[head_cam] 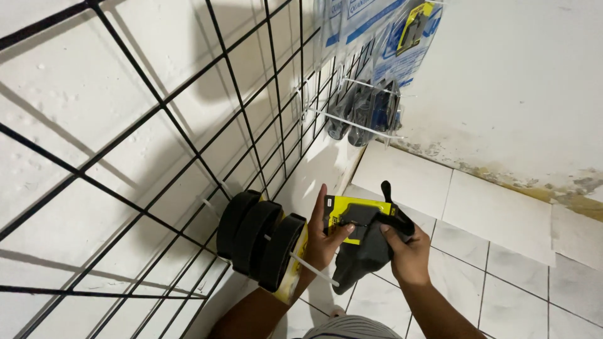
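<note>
Head view: both hands hold one item low centre, in front of a black wire grid [188, 144] on a white wall. Item = black pad [364, 251] w/ yellow card [358, 207] on top, a black strap end sticking up at its far side. Left hand [323, 242]: thumb across the card's face, index finger stretched up along the card's left edge, other fingers behind, so it's closed around the card edge. Right hand [408, 254]: fingers curled over the pad's right side, thumb pressing on its front; firm grasp, not open.

Just left of the left hand, three more black pads [260, 242] w/ yellow backing hang in a row on a white hook [311, 269] sticking out of the grid; the wrist sits right by the hook tip, can't tell if touching. Far, upper centre: dark packs [364, 113] on other white hooks, plus blue-and-clear bags [377, 37] above them. Floor right = white tiles [502, 251]; wall base beyond is stained. Bit of grey cloth at the bottom edge.
</note>
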